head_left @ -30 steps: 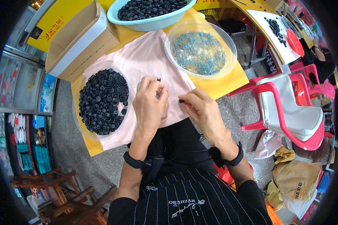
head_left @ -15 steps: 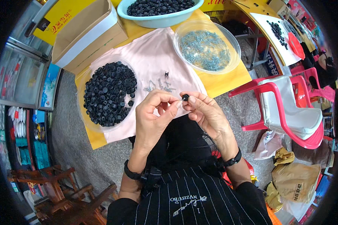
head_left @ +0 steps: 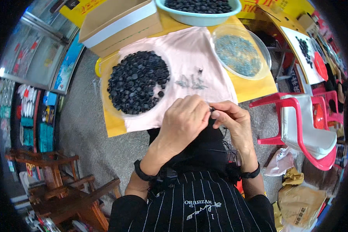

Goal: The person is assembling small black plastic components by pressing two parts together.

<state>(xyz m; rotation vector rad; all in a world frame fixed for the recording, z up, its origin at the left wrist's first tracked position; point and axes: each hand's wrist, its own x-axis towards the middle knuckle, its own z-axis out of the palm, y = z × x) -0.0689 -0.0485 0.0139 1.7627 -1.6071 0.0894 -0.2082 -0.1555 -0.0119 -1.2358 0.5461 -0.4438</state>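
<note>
Above my lap, at the near edge of the pink cloth (head_left: 189, 42), my two hands meet. My right hand (head_left: 236, 121) pinches a small round black plastic cap (head_left: 212, 109) between thumb and fingertips. Against it, my left hand (head_left: 185, 120) is closed with the fingers curled; its back hides whatever it grips. Just beyond the hands lies a small heap of metal screws (head_left: 192, 82), with one loose black piece (head_left: 200, 70) behind it. A clear round tub (head_left: 103, 96) full of black caps (head_left: 133, 83) stands to the left. Another clear tub (head_left: 266, 58) at the right holds many screws (head_left: 237, 54).
A cardboard box (head_left: 127, 33) stands at the far left of the yellow table (head_left: 114, 121), beside a pale blue basin (head_left: 201, 19) of black parts. On the right is a pink chair (head_left: 299, 127) with a white cushion. Dark wooden furniture (head_left: 62, 185) stands at the lower left.
The whole view has shifted, so the table sits further left relative to my body. My left hand has turned its back upward, covering its fingertips. My right hand still pinches the black cap.
</note>
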